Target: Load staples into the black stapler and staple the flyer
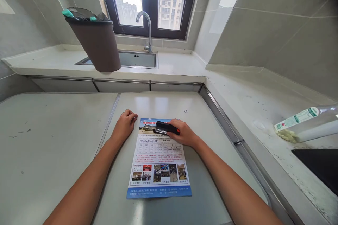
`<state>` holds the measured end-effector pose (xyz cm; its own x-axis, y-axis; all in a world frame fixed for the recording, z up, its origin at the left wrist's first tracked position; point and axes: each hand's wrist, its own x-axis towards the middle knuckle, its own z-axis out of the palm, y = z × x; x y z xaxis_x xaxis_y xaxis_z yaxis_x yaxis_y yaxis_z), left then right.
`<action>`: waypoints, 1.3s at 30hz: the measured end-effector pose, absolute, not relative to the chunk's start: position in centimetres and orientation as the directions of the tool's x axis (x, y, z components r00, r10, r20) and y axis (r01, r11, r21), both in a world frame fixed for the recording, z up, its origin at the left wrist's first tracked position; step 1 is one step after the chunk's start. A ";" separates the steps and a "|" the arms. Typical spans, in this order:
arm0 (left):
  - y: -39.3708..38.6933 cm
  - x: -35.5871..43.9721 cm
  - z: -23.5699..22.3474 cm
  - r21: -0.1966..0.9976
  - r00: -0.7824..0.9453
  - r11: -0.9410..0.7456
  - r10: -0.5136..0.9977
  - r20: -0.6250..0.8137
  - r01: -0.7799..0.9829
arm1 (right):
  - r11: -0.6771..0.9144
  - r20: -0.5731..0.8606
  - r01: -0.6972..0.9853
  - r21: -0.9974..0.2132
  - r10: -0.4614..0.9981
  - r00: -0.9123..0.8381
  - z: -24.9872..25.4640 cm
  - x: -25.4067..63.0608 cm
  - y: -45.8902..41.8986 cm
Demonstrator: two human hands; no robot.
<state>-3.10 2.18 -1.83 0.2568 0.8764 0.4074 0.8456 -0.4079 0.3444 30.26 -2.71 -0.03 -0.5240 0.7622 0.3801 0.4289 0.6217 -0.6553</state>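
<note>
My right hand [182, 132] is wrapped round a black stapler [164, 126], which rests over the upper part of a printed flyer [161, 191]. The stapler's front points left, and a metal part shows at that end. Just left of the flyer's top corner, my left hand [126, 123] lies on the white table [211, 182] with its fingers pinched together. Something tiny may be between its fingertips, too small to name. The flyer lies flat, with a blue lower band, small photos and a text table. Two small dark strips [185, 111] lie beyond my right hand.
Behind the table runs a white counter [174, 65] with a sink [137, 59] and a faucet [149, 31]. A brown bin [95, 44] with a bag stands at its front edge. On the right counter lies a clear bottle [306, 123] beside a black panel [319, 161].
</note>
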 end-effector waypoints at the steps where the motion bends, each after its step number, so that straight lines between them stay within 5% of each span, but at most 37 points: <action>1: 2.2 -3.1 -2.0 0.370 0.242 -0.407 0.876 0.416 0.836 | 0.606 0.386 0.430 -0.669 0.778 -0.495 0.0 30.4 -2.6; 7: 2.3 -3.1 -2.0 0.471 0.198 -0.421 0.870 0.452 0.775 | 0.416 0.350 0.414 -0.809 0.908 -0.228 0.1 31.4 -1.9; 12: 1.2 -2.5 -0.5 0.603 0.125 -0.424 0.872 0.474 0.676 | 0.428 0.350 0.383 -0.819 0.901 -0.258 -0.1 31.7 -1.8; 17: 1.0 -1.6 0.2 0.936 -0.085 -0.334 0.935 0.344 0.108 | 0.434 0.345 0.383 -0.815 0.896 -0.281 0.0 31.6 -1.8; 21: 1.4 -1.6 0.1 0.964 -0.087 -0.178 0.983 0.164 -0.197 | 0.423 0.340 0.387 -0.819 0.902 -0.265 0.1 31.6 -1.8; 39: -1.1 2.3 0.7 0.957 0.088 -0.290 0.954 0.287 0.018 | 0.442 0.372 0.376 -0.814 0.895 -0.248 0.1 31.7 -1.8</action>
<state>2.26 -1.11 0.71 0.0879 0.9538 0.2873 0.0179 -0.2898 0.9569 31.70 -1.78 0.11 -0.2478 0.8946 0.3718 0.3759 0.4425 -0.8142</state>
